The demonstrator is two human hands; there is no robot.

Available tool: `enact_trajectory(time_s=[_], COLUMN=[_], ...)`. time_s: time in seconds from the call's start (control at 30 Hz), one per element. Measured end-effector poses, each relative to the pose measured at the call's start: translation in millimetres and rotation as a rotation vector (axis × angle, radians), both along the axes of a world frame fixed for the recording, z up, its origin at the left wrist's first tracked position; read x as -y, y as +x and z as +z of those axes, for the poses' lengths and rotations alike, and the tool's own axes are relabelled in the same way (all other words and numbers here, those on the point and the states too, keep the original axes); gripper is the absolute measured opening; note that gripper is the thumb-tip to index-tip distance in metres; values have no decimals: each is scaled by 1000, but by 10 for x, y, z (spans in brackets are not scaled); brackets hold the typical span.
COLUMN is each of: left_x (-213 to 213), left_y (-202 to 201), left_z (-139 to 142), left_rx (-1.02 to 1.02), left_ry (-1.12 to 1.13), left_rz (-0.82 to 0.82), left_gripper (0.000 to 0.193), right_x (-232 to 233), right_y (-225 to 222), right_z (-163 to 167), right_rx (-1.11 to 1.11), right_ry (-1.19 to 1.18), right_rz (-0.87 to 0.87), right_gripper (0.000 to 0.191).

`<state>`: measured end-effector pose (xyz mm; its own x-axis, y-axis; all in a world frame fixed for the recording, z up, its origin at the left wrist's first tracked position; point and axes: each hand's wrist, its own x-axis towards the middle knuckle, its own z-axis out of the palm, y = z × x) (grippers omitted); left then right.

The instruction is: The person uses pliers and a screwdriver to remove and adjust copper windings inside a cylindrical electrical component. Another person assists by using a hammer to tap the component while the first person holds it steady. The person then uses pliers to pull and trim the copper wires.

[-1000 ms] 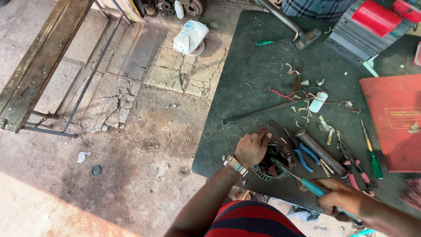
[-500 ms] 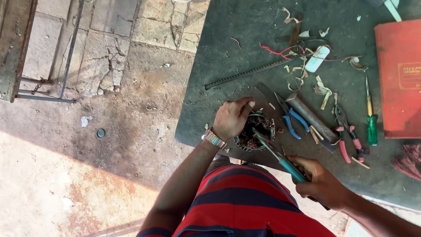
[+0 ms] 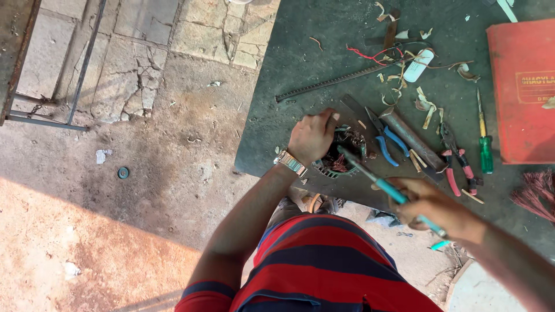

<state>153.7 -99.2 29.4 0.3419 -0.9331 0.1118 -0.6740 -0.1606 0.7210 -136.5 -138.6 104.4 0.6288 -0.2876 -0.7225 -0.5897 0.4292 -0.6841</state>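
Head view: small motor part (image 3: 341, 155) is held down by left hand (image 3: 312, 137), fingers curled on it, near table (image 3: 300, 52) edge. Screwdriver (image 3: 378, 184) is gripped tight by right hand (image 3: 433, 207), w/ blue pliers (image 3: 386, 138) at 3 o'clock. Tip could slip & poke the fingers.

- shirt (image 3: 324, 266): red with navy stripes
- worktop (image 3: 324, 46): dark grey-green
- screwdriver (image 3: 393, 193) in the right hand (image 3: 433, 208): teal handle
- pliers (image 3: 384, 138): blue handles
- second pliers (image 3: 459, 164): pinkish-red handles
- other screwdriver (image 3: 484, 144): green and yellow
- box (image 3: 523, 86): red
- watch (image 3: 291, 162): silvery
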Motion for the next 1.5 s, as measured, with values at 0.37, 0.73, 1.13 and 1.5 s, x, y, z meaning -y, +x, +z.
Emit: enact_trajectory(time_s=[0.37, 0.73, 1.13, 1.5], left_x=[12, -72, -79, -64], left_y=[61, 7, -17, -57], left_z=[40, 189, -30, 281], left_rx=[-152, 12, 64, -121], left_ry=[197, 183, 34, -30], left_rz=[-181, -142, -151, -175], left_gripper=[48, 44, 29, 17], right_x=[238, -262, -163, -428], right_y=[986, 757, 263, -230], right_z=[606, 1058, 596, 13], right_rx=[-559, -537, -414, -205], right_ry=[-628, -1215, -20, -96], right_rz=[707, 1010, 167, -16], right_gripper=[37, 45, 21, 55])
